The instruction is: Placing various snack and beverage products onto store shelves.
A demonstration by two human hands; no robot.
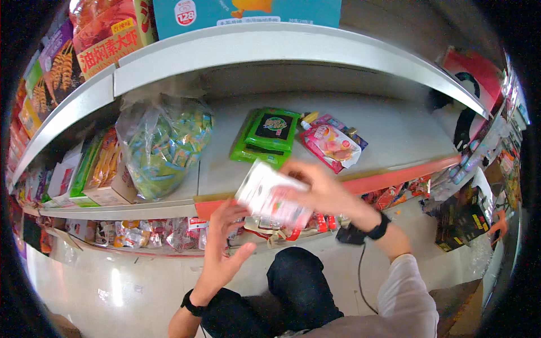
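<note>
My right hand grips a white and pink snack packet, blurred by motion, in front of the shelf's red edge strip. Beside the packet's lower left, my left hand has its fingers apart and holds nothing. Behind them on the grey shelf board lie stacked green packets with black panels. To their right, a pink spouted pouch rests on other small pouches. A clear plastic bag full of green and blue wrapped items stands left of the green packets.
Overhead curves the upper shelf's white edge. Open cartons of snacks stand at the left. Packaged snacks fill the lower shelf. A black box is on the floor at the right, and a dark cable hangs near my right arm.
</note>
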